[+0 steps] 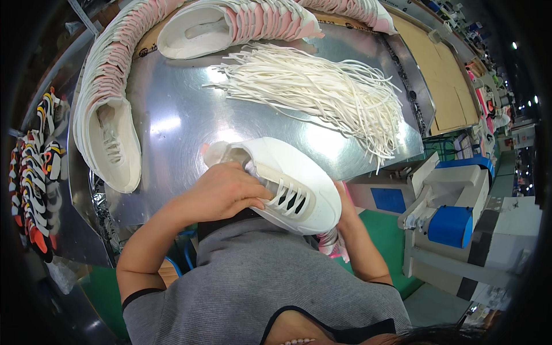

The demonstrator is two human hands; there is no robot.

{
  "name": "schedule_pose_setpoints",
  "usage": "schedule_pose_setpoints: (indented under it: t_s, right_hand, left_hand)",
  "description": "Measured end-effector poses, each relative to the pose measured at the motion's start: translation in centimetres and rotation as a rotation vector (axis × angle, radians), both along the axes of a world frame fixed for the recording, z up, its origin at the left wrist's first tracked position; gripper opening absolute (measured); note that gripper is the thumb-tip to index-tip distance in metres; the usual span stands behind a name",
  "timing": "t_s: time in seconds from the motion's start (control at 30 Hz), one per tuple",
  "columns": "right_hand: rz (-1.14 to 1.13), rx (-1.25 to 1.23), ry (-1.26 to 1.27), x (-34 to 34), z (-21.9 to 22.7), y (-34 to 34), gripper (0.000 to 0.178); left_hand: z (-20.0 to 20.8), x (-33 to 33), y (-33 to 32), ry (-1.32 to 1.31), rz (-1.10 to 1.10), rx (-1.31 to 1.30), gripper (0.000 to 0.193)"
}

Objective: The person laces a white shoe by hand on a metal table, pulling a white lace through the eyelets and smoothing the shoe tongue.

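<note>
A white sneaker upper (pixel 307 167) is held over the metal table's near edge, its toe pointing right and toward me. White lace (pixel 289 198) crosses its eyelets in several rows. My left hand (pixel 230 190) is closed on the upper near the collar, with thumb and fingers pressed together at the eyelet edge; some fingertips are hidden inside the opening. Behind the toe, my right hand (pixel 347 210) supports the upper from the far side, and most of its fingers are out of sight. Pink-and-white material (pixel 332 244) hangs below the toe, partly hidden.
Loose white laces (pixel 322 86) lie in a bundle on the metal table (pixel 172 144). Nested white-and-pink uppers curve along the left (pixel 109 109) and back (pixel 247 23). Colourful shoe parts (pixel 37 178) sit far left. A machine with a blue part (pixel 451 226) stands right, beside cardboard (pixel 440 75).
</note>
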State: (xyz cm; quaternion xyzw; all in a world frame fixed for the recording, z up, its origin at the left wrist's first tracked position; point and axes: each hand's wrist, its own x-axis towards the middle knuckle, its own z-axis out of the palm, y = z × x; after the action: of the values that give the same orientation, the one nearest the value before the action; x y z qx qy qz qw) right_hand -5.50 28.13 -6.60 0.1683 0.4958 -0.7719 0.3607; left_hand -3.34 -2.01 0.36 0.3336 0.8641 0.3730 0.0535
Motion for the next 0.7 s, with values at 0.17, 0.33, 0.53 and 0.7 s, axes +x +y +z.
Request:
schedule_pose_setpoints:
  t_s: [0.17, 0.33, 0.53, 0.7]
  right_hand:
    - [0.341, -0.086, 0.111, 3.4, 1.7, -2.0, 0.047]
    - [0.218, -0.24, 0.014, 5.3, 0.9, -1.7, 0.049]
    - [0.273, -0.244, 0.097, 6.1, -2.2, 0.0, 0.048]
    - [0.232, -0.28, 0.077, 6.6, -1.4, -0.4, 0.047]
  left_hand:
    - [3.1, -1.2, -0.8, 0.016, -0.097, -0.037, 0.018]
    - [5.1, -1.4, -0.8, -0.027, -0.165, 0.027, 0.017]
    - [5.5, -1.4, -0.4, -0.07, -0.252, 0.028, 0.015]
    - [5.4, -1.5, 0.2, -0.124, -0.299, 0.075, 0.015]
